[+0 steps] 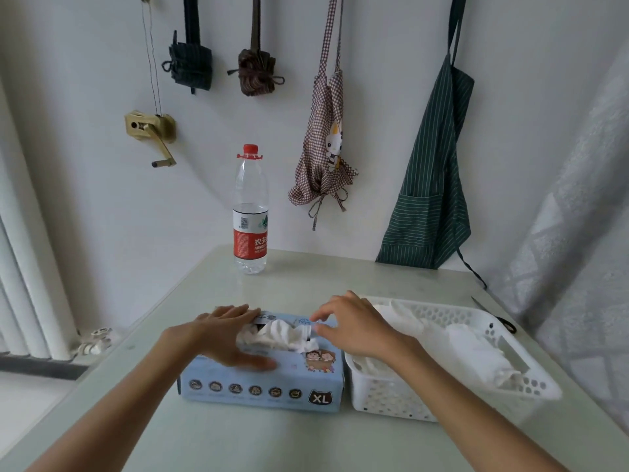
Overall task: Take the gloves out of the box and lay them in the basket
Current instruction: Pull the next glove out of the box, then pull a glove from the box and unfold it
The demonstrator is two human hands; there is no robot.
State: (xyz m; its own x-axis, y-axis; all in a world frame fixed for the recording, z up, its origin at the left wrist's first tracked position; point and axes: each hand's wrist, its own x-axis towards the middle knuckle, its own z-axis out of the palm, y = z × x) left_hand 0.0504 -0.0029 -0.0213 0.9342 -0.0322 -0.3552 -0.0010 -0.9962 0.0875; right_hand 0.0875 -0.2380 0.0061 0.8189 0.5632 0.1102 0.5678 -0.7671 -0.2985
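Pale blue glove box marked XL, flat near the counter's front edge, white gloves bunched from its top slot. White perforated basket just beside it toward the right edge, crumpled white gloves inside.

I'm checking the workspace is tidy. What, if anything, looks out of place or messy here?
Little stands out. The gloves in the basket lie crumpled in a loose heap rather than flat, and a dark pair of scissors sits on the table right by its far right edge. The water bottle stands upright, and nothing is spilled.
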